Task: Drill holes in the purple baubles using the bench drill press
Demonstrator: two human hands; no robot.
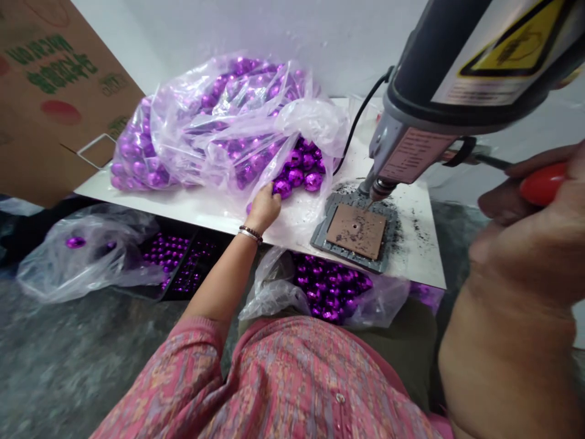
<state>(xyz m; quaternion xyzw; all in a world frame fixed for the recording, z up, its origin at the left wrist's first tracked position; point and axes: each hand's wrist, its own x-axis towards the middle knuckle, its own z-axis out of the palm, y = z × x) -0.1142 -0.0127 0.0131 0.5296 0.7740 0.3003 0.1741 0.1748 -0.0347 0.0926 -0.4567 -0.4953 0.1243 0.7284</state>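
My left hand is closed at the open mouth of a large clear plastic bag of shiny purple balls, its fingers against the plastic and the nearest balls. Whether it grips a ball or the plastic is hidden. At the right, my right hand is wrapped round the red knob of a drill press lever. The drill press stands over a brown square plate with a small hole, on a grey metal base. No ball lies on the plate.
Dark shavings are scattered on the white table round the base. A cardboard box stands at the left. Below the table edge are an open bag of purple balls, black trays of balls and another plastic bag. A black cable hangs behind.
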